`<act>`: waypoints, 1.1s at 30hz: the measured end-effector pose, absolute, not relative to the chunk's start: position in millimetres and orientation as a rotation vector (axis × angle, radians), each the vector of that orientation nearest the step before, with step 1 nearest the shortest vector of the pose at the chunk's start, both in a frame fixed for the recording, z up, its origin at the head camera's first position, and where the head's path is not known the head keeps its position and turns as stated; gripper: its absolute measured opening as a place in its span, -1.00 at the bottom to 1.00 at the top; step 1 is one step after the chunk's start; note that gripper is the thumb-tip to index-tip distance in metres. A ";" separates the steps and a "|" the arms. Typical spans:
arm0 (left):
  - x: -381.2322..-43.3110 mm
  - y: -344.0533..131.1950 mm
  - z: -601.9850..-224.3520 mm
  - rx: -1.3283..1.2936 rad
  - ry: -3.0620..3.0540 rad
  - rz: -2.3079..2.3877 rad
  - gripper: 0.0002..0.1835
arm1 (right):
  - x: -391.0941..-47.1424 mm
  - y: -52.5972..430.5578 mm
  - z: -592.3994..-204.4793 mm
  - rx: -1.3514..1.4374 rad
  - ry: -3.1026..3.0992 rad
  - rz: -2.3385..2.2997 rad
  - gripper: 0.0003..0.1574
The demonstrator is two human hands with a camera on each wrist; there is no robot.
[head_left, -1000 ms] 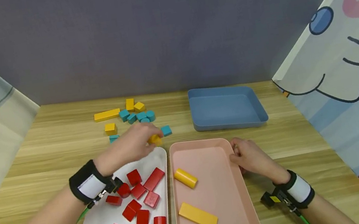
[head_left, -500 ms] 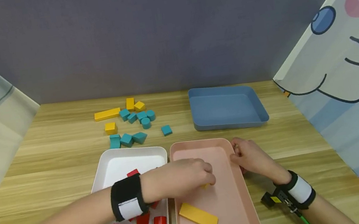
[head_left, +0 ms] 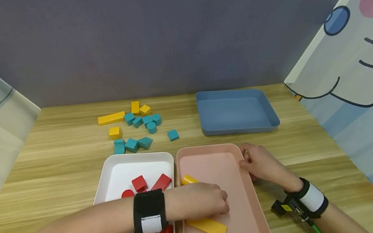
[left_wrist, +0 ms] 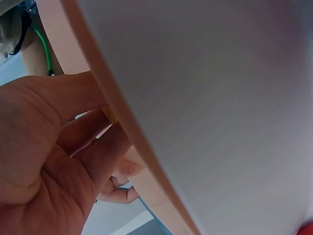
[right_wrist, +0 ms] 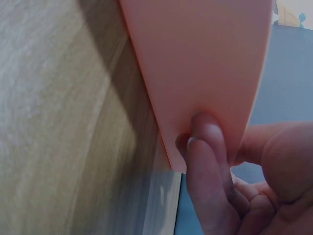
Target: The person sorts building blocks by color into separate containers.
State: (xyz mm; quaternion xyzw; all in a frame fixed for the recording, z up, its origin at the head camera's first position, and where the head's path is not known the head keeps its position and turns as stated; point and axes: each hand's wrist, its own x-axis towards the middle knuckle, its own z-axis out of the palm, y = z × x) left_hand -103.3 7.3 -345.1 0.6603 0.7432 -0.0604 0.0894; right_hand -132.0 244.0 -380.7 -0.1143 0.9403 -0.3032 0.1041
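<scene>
You appear to be placing a yellow block [left_wrist: 110, 116] into the pink tray [head_left: 232, 175], lower centre; your left hand [head_left: 198, 200] is pinching it between fingers, your right hand [head_left: 260, 164] clamping the tray's right side. Release seemingly is needing clearance from the yellow plank [head_left: 210, 229]. Teal blocks [head_left: 151, 128], upper left of centre, are crowding loose yellow blocks [head_left: 111, 119].

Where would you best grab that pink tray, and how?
Probably by the long right-hand wall of the pink tray, coming from the right: thumb over the rim, fingers outside. That thin, raised wall suits a pinch, and the wooden table beside it leaves room; the left wall lies close alongside the white tray. The right hand pinches it near the far right corner.
</scene>
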 end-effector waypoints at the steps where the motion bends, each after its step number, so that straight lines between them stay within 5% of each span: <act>1: -102.9 7.2 -345.7 1.972 2.215 -0.188 -0.87 | -132.0 244.0 -380.8 -0.337 2.774 -0.893 -0.85; 16: -124.2 -26.2 -322.7 1.867 2.310 0.128 -0.57 | -132.8 243.8 -382.3 -0.347 2.802 -0.885 -0.86; 33: -235.2 -163.9 -318.1 1.052 2.930 0.248 -0.60 | -132.7 243.9 -381.2 -0.340 2.799 -0.890 -0.78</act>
